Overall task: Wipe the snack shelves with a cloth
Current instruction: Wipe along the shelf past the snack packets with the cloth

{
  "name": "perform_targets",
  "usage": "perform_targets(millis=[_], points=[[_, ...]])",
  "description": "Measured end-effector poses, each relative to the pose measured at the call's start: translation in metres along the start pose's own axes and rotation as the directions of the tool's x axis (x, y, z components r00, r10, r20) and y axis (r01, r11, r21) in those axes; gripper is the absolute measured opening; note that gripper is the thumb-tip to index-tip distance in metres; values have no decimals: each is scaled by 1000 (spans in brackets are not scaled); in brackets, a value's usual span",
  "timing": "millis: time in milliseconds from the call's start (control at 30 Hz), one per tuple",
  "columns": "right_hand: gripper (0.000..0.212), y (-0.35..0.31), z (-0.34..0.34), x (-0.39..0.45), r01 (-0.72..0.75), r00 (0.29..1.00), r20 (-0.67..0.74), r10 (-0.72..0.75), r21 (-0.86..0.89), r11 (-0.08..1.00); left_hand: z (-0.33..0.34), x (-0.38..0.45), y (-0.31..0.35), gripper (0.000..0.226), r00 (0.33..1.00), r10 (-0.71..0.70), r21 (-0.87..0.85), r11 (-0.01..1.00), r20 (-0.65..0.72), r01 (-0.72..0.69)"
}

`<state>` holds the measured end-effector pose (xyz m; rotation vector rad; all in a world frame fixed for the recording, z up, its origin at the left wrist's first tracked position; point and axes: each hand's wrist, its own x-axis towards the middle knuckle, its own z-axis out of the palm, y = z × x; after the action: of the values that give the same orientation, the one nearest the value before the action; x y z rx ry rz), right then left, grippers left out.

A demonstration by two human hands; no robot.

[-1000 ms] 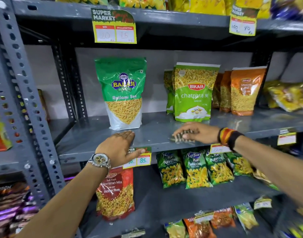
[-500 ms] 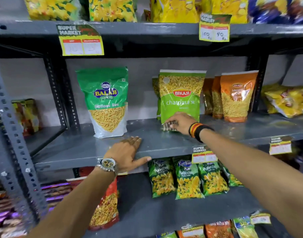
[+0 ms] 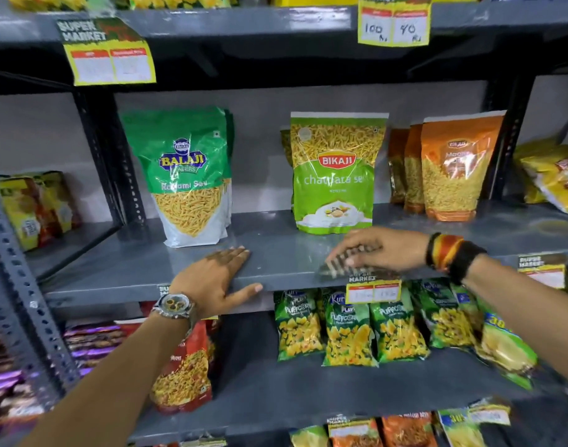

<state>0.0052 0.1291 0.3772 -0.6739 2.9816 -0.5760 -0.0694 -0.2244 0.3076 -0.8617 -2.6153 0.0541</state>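
In the head view the left hand lay palm-down on the front edge of the grey metal middle shelf, fingers flat and together, thumb hooked over the lip, while the right hand reached in with fingers curled down. Just behind stood the green Bikaji snack pouch and, to the left, the green Balaji sev bag — orange pouches stood further right. The dark patterned cloth was pressed under those right fingertips, near the shelf's front edge, just above a yellow price tag.
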Motion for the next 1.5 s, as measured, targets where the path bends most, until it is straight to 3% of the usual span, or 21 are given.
perform_targets(millis=[167,233,300,400,433,567,733,1000,1200,1400,1500], points=[[26,25,-1,21,-202,936,-287,206,43,978,-2,-1,-2,93,1000,11,-13,1000,3,-11],[25,25,17,28,-244,910,-337,241,35,969,-1,-2,-1,91,1000,15,-20,1000,8,-15],[25,7,26,15,-207,928,-317,197,2,978,-2,-2,-2,92,999,24,-30,999,25,-24],[27,-20,12,-23,-111,987,-112,117,56,992,-6,-1,0,94,998,34,-24,999,47,-33],[27,-16,1,-33,-120,987,-101,125,50,991,-8,-1,2,94,998,34,-12,999,44,-33],[31,37,-40,-45,-228,909,-342,236,65,971,-14,15,38,96,998,56,30,998,-32,-55],[27,76,-47,-10,-241,884,-392,254,81,967,-12,58,108,103,995,97,4,995,-25,-97],[32,128,-33,54,-110,960,-255,115,32,993,8,101,150,108,999,37,12,999,35,-38],[31,147,-25,58,-122,975,-197,101,-96,988,11,99,153,108,1000,13,-16,1000,28,-12],[29,121,-29,-22,40,995,-95,-43,-32,999,4,93,155,98,999,17,-14,1000,45,-16],[29,106,-44,-76,57,998,36,-58,29,998,1,90,158,96,999,5,-20,1000,36,-5]])
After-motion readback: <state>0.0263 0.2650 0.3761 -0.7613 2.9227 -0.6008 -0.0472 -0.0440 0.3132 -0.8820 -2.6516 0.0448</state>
